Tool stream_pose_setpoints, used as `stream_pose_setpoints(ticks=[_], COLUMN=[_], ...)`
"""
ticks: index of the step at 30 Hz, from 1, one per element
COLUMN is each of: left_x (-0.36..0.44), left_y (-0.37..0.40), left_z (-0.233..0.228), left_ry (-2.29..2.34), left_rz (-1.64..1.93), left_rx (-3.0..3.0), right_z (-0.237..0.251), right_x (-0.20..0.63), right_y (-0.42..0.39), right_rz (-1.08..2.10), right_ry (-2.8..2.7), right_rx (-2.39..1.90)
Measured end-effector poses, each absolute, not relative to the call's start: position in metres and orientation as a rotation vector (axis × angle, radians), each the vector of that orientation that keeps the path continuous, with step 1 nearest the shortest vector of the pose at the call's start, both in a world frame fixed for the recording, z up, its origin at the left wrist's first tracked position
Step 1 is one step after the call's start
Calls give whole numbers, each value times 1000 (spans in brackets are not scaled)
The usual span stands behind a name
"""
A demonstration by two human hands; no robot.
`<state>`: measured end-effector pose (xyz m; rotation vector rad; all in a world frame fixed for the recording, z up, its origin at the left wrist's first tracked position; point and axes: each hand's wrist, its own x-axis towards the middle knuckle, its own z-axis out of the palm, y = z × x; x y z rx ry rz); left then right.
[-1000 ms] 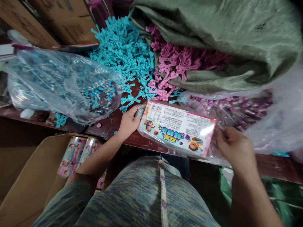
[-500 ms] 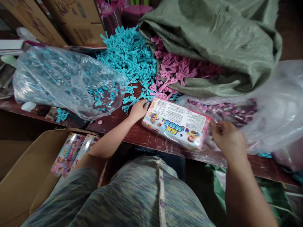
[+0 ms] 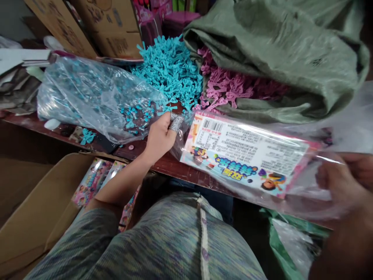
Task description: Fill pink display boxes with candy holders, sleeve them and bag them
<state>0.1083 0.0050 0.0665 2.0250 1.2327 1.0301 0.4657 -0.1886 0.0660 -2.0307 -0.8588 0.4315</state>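
Note:
A printed toy packet (image 3: 244,155) in a clear plastic sleeve is held up over the table edge, with its barcode at the left end. My left hand (image 3: 160,136) pinches that left end; one finger is wrapped in grey tape. My right hand (image 3: 340,182) grips the sleeve's right end and shows through the clear plastic. Behind the packet lie a heap of blue plastic pieces (image 3: 171,70) and a heap of pink plastic pieces (image 3: 224,87).
A clear bag of blue parts (image 3: 96,101) lies at the left. A green woven sack (image 3: 279,54) covers the back right. A cardboard box (image 3: 37,214) with printed packets (image 3: 93,181) stands below the dark wooden table (image 3: 163,165). Cardboard cartons (image 3: 96,23) stand behind.
The packet has been lifted off the table and pulled toward me, stretched wider between both hands. My right hand has moved right and down.

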Motion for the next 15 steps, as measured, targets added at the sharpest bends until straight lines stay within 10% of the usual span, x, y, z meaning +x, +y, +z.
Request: stream_pose_setpoints(ticks=[15], left_x=[67], left_y=[-74], left_z=[30], left_ry=[1557], left_rz=[896], left_rx=[2245], right_z=[53], right_x=[468], right_y=[-246], right_rz=[586], right_ry=[-1026], right_rx=[-2143])
